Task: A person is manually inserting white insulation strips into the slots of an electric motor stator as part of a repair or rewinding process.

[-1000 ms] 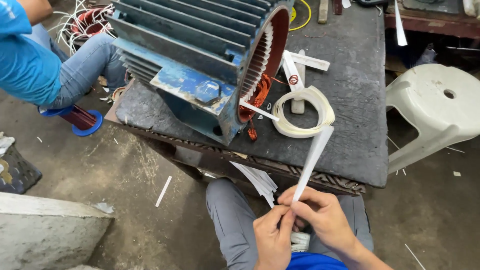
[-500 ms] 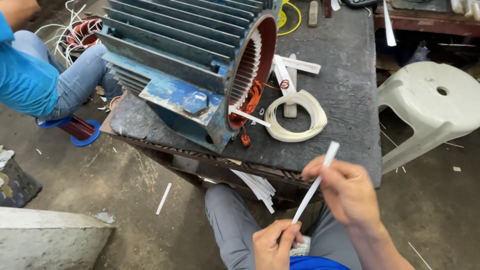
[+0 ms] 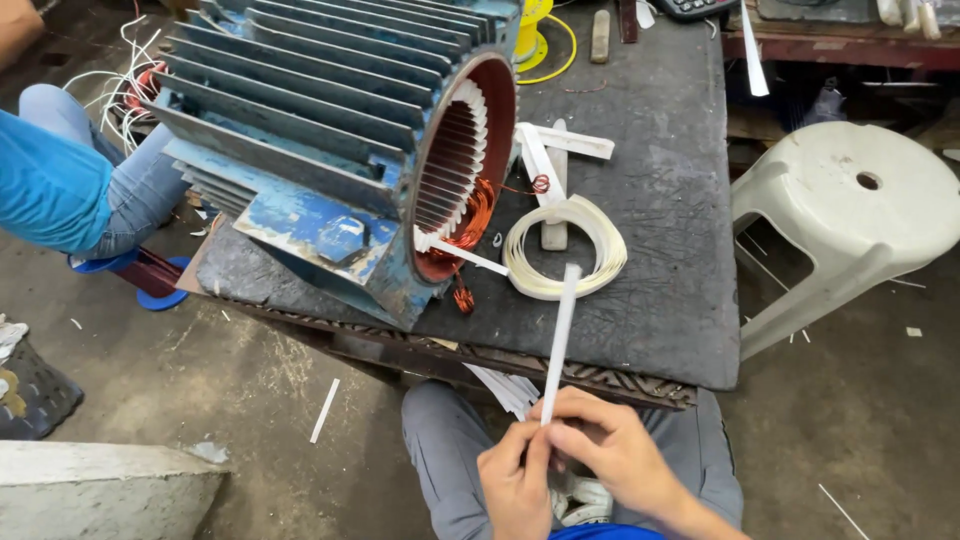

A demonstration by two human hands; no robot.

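Observation:
Both my hands pinch the lower end of a long white paper strip [image 3: 558,335] that stands almost upright over my lap. My left hand [image 3: 515,485] grips it from the left, my right hand [image 3: 610,450] from the right. Just beyond, on the dark worktable [image 3: 660,200], lies a blue finned motor stator housing [image 3: 330,140] with white slot liners and copper wire [image 3: 470,215] inside its open end. A coil of white strip [image 3: 565,260] lies beside that opening. A white strip [image 3: 465,255] sticks out of one slot.
A white plastic stool [image 3: 850,215] stands to the right of the table. A seated person in a blue shirt and jeans [image 3: 60,180] is at the left. More white strips [image 3: 560,150] and a yellow reel [image 3: 535,30] lie further back. Scraps litter the floor.
My right hand slid up along the strip, then came back down to meet my left hand at its lower end. The strip now stands more upright. The view has moved closer to the table.

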